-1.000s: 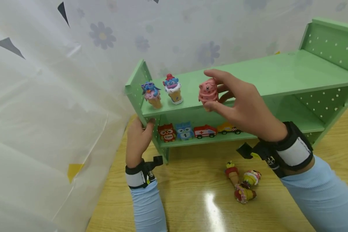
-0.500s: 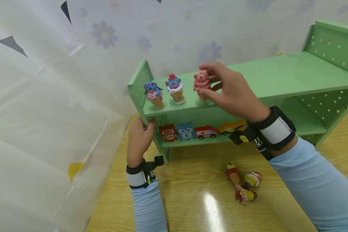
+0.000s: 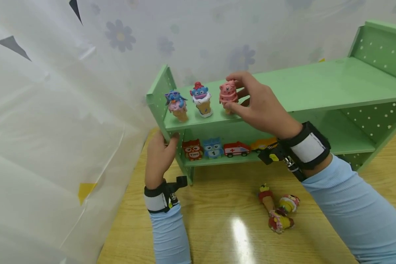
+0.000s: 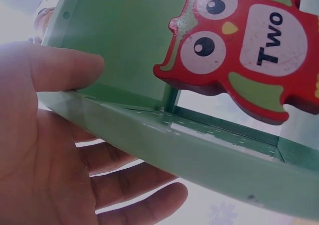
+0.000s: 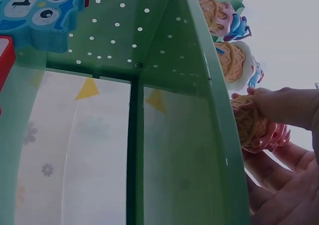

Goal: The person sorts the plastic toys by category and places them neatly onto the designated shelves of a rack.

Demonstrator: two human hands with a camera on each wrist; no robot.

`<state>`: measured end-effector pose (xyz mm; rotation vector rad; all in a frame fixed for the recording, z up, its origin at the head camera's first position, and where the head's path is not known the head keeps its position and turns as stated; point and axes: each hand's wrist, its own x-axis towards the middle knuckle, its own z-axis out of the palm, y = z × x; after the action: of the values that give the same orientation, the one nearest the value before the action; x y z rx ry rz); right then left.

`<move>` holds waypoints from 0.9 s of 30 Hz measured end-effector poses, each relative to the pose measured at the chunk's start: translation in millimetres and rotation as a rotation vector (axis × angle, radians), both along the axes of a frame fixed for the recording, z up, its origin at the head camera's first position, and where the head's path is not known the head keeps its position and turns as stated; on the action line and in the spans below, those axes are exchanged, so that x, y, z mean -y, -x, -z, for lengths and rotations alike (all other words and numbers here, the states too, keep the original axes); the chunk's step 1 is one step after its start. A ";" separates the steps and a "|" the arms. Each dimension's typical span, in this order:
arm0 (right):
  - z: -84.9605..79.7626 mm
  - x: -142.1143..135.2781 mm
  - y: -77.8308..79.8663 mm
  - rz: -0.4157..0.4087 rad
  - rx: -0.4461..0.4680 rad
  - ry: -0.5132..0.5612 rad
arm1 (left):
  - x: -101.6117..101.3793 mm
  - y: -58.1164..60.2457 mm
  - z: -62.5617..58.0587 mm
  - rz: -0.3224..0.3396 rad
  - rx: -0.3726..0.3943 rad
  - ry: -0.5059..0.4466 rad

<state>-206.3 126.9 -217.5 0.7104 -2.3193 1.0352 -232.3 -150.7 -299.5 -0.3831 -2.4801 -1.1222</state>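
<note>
My right hand point(image 3: 260, 104) pinches a pink ice-cream-cone figurine point(image 3: 228, 92) between thumb and fingers, upright at the front of the green shelf's top board point(image 3: 303, 86). In the right wrist view, the figurine's waffle cone point(image 5: 247, 120) is right at the board's edge. To its left stand a blue-headed cone figurine point(image 3: 202, 99) with a red top and another with a blue character in sunglasses point(image 3: 177, 106). My left hand point(image 3: 160, 157) holds the shelf's left side panel point(image 4: 144, 140), thumb on the inner side, fingers outside.
On the lower board stand a red owl block point(image 3: 193, 150), a blue owl block point(image 3: 213, 148), a red ambulance point(image 3: 237, 149) and a yellow vehicle point(image 3: 262, 144), partly covered by the wrist strap. Several cone figurines point(image 3: 268, 200) lie on the wooden table point(image 3: 214, 212).
My right hand has moved left and brought the pink figurine beside the blue-headed one, turning it more upright. The left hand has stayed on the side panel.
</note>
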 end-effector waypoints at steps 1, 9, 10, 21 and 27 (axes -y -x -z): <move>0.0 -0.2 -0.3 -0.001 0.001 -0.002 | -0.1 0.1 0.0 0.000 0.000 0.000; 2.4 -4.5 -3.3 0.011 0.027 0.022 | -1.3 -1.8 0.4 -0.004 0.012 0.002; 2.2 -5.5 -5.4 0.022 0.024 0.032 | -1.5 -1.9 0.2 -0.003 0.014 0.002; -2.8 -20.3 -56.4 0.111 -0.252 0.102 | -2.4 -2.9 -1.4 0.010 0.013 -0.007; -2.4 -27.8 -77.7 0.145 -0.341 0.059 | -1.3 -2.4 0.3 0.008 0.009 -0.011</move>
<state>-128.6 154.8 -215.1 0.6303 -2.0062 0.8410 -229.9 -149.3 -299.8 -0.3859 -2.4807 -1.1426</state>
